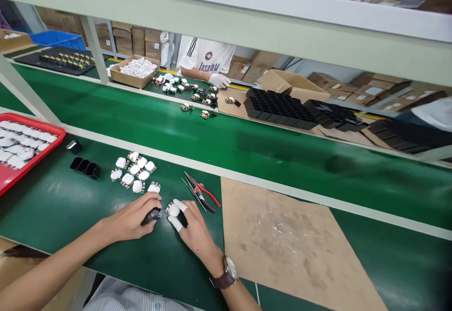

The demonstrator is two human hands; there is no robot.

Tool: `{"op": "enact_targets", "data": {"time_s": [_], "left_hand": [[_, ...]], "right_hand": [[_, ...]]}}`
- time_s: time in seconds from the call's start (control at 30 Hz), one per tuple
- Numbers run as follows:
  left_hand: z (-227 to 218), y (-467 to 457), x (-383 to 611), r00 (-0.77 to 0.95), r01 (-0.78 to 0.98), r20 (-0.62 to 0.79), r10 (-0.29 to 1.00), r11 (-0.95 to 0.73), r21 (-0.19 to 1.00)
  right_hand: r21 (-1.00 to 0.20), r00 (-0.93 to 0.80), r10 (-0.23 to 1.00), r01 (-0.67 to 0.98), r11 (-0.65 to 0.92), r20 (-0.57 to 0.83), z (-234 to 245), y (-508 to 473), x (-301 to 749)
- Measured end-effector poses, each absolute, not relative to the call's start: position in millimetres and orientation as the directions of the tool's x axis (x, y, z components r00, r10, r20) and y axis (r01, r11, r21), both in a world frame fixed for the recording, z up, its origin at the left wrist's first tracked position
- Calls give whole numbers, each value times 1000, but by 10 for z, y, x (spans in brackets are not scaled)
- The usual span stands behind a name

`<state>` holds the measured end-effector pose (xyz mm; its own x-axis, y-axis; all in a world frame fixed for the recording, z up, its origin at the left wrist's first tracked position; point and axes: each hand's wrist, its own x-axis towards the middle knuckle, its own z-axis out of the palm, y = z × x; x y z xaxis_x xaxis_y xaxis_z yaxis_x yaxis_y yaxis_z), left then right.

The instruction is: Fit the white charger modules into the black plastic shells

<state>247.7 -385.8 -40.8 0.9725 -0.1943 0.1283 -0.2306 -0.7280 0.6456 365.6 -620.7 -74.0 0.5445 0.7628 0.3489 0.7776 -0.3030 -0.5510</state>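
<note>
My left hand (136, 214) is closed around a small black plastic case (154, 215), its open end turned to the right. Just across from it, my right hand (192, 226), with white finger cots on thumb and forefinger, pinches a small circuit board with a white cover (173, 209). A narrow gap separates the board from the case. Beyond my hands lies a cluster of similar white-topped boards (134, 170). Several black cases (84, 167) stand to the left, and another case (74, 147) lies behind them.
Long-nose pliers (203, 191) and tweezers (193, 192) lie right of the boards, beside a brown cardboard sheet (282, 240). A red tray (52, 144) of white-topped parts sits left. Across the green conveyor belt (169, 127), a co-worker's gloved hand (219, 81) is near more boards and black cases (278, 108).
</note>
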Motion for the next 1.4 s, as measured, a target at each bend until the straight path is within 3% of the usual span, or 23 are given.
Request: {"op": "enact_targets", "data": {"time_s": [0.23, 0.37, 0.47, 0.6, 0.77, 1.4], "left_hand": [[-605, -3873, 2465, 987, -160, 126, -99, -633, 757], [-717, -3888, 2425, 994, -103, 58, -91, -631, 769], [-759, -3895, 2427, 992, -124, 95, -80, -605, 787], [-744, -3916, 2449, 975, -222, 194, -110, -561, 797], [-686, -3940, 2447, 963, -266, 232, -133, -580, 770], [-737, -3961, 2407, 939, -339, 301, -167, -601, 724]], "right_hand": [[-453, 513, 756, 832, -321, 406, -782, -6331, 3600], [-523, 559, 696, 797, -302, 451, -722, -6305, 3584], [-604, 578, 677, 760, -241, 457, -564, -6260, 3528], [-553, 471, 749, 816, -169, 466, -332, -6198, 3447], [-453, 441, 792, 859, -237, 422, -260, -6170, 3417], [-361, 401, 880, 883, -299, 254, -117, -6084, 3394]]}}
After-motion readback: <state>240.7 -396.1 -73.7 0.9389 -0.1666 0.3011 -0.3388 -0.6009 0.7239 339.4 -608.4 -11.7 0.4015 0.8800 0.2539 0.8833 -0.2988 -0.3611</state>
